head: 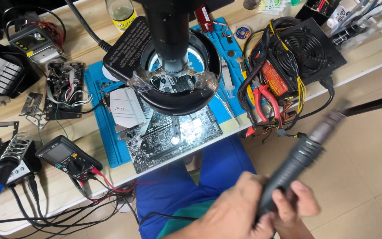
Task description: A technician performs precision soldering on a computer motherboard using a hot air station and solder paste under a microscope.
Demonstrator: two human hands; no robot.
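Together, both hands grip a cylindrical black hot-air handpiece; metal nozzle blurred.

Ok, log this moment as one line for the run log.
hands: both gripping hot-air handpiece | position: off bench, over lap | circuit board: under ring-lit microscope, untouched

Blue mat under dark circuit board with white heatsink. Right of the mat: black power supply, orange label, yellow-black wires, red pliers. Left of it: black multimeter, red leads. Black-grey hot-air handle.
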